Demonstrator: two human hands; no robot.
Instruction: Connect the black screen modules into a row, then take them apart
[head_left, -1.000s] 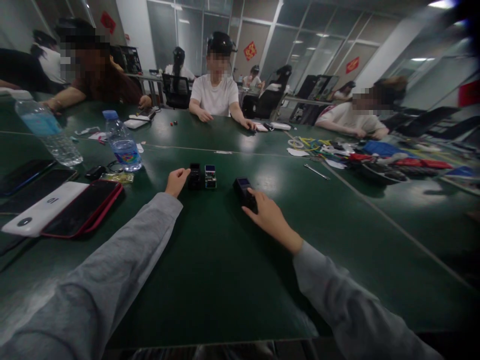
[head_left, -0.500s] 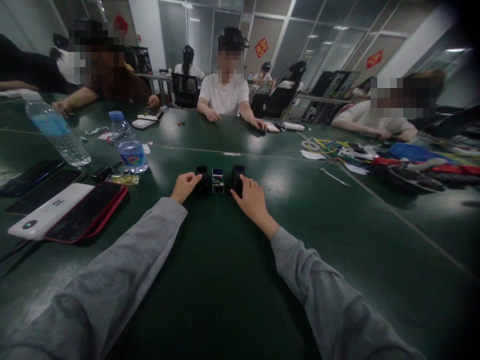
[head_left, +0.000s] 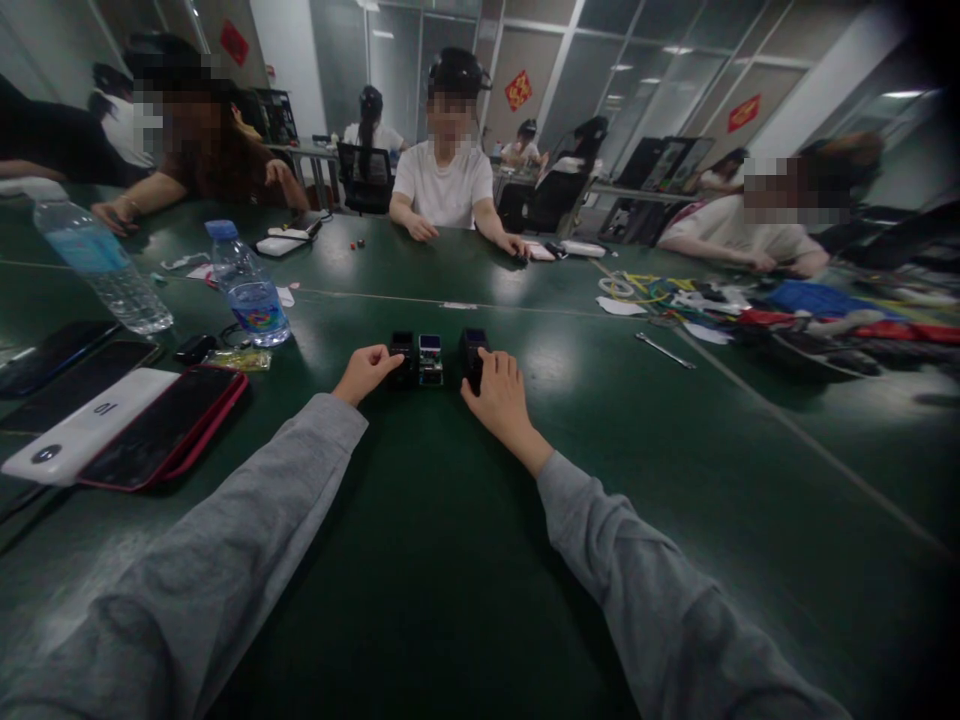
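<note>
Three small upright things stand in a row on the green table (head_left: 442, 560). On the left is a small black device (head_left: 402, 350) with a dark screen. My left hand (head_left: 367, 374) has its fingers curled at that device's left side, the thumb on its front. Close beside it, untouched, is an open circuit board with a screen (head_left: 430, 360). A gap to the right of the board separates it from another black device (head_left: 472, 345). My right hand (head_left: 501, 392) grips this one, thumb at its lower left and fingers over its right side, hiding part of it.
On the left are two water bottles (head_left: 251, 295), several phones (head_left: 161, 430) and a small yellow packet (head_left: 240, 360). A wrench (head_left: 664, 350) lies to the right, near tangled cables (head_left: 637, 290) and a blue-and-red pile (head_left: 817, 310). A person in a white shirt (head_left: 442, 185) sits opposite.
My right hand has brought its black device leftward and straightened it, beside the circuit board. My left thumb has moved onto the front of the left device. The view has shifted slightly.
</note>
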